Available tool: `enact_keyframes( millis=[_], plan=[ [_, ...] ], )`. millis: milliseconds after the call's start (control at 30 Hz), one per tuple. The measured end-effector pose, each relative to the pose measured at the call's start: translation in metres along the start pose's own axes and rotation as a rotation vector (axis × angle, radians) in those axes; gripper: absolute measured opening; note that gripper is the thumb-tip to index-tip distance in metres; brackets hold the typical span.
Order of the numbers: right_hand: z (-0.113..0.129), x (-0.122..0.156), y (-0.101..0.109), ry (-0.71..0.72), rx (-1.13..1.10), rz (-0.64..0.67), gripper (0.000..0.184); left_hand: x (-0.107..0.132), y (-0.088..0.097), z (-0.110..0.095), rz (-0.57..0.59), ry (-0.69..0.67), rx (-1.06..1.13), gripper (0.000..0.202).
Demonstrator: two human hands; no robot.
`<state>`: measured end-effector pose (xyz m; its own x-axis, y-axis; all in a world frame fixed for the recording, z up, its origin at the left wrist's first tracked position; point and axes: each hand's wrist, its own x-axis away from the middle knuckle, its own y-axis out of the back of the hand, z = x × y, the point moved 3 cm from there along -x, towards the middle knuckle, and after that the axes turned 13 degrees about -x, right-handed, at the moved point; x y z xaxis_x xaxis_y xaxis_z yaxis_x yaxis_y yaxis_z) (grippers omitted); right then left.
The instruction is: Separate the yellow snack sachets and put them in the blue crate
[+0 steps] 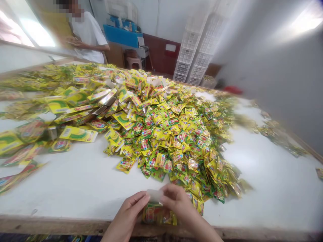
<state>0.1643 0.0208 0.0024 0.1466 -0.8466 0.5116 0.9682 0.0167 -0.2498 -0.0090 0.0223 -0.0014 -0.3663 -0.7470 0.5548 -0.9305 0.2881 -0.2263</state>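
My left hand (130, 211) and my right hand (179, 205) meet at the table's near edge. Both pinch a small stack of yellow-green sachets (157, 214) with a white card or flap (154, 195) on top, fingers closed around it. Just beyond them lies a large heap of small yellow, green and red sachets (176, 141) spread over the white table (75, 181). Larger flat yellow packets (78, 133) lie mixed in on the left part of the heap.
Another person in a white shirt (88, 37) stands at the far left side of the table. Stacked white crates (196, 50) stand against the back wall, next to a blue counter (121, 35) and a stool (133, 62). A wooden rim (50, 226) edges the table.
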Motion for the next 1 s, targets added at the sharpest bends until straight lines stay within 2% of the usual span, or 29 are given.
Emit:
enact_keyframes(
  millis=[33,67,133,200,233,333,433,533,733,800,867,933,1000],
  plan=[
    [-0.004,0.0,-0.003,-0.036,-0.015,0.025,0.021,0.0,0.0,-0.005,0.024,0.0,-0.041,0.031],
    [-0.004,-0.001,-0.006,-0.01,0.02,0.024,0.017,-0.001,0.0,-0.01,0.039,-0.009,-0.083,0.032],
    [0.004,-0.002,-0.009,0.166,0.174,-0.029,0.013,-0.004,0.004,-0.016,0.028,-0.044,-0.154,0.035],
    [0.014,-0.003,-0.011,0.35,0.287,-0.058,0.016,-0.008,0.011,-0.014,-0.054,-0.07,-0.209,0.036],
    [0.017,-0.004,-0.011,0.395,0.291,-0.047,0.016,-0.01,0.016,-0.01,-0.098,-0.084,-0.244,0.036],
    [0.014,-0.011,-0.012,0.323,0.159,0.036,0.02,-0.014,0.027,0.005,-0.177,-0.154,-0.364,0.031],
    [0.005,-0.017,-0.012,0.208,0.059,-0.009,0.023,-0.014,0.028,0.011,-0.205,-0.211,-0.414,0.03],
    [0.002,-0.018,-0.013,0.179,0.055,-0.072,0.023,-0.014,0.025,0.005,-0.23,-0.246,-0.453,0.031],
    [0.006,-0.017,-0.013,0.087,0.065,-0.105,0.027,-0.018,0.019,-0.015,-0.131,-0.449,-0.613,0.018],
    [0.013,-0.013,-0.013,0.177,0.189,-0.099,0.021,-0.019,0.019,-0.017,-0.097,-0.479,-0.634,0.017],
    [0.022,-0.003,-0.015,0.371,0.374,-0.058,0.014,-0.018,0.021,-0.015,-0.068,-0.507,-0.653,0.019],
    [0.029,0.011,-0.016,0.524,0.494,0.027,0.016,-0.018,0.023,-0.01,-0.054,-0.556,-0.694,0.022],
    [0.031,0.022,-0.015,0.563,0.535,0.108,0.022,-0.017,0.024,-0.002,-0.044,-0.615,-0.747,0.028]
  ],
)
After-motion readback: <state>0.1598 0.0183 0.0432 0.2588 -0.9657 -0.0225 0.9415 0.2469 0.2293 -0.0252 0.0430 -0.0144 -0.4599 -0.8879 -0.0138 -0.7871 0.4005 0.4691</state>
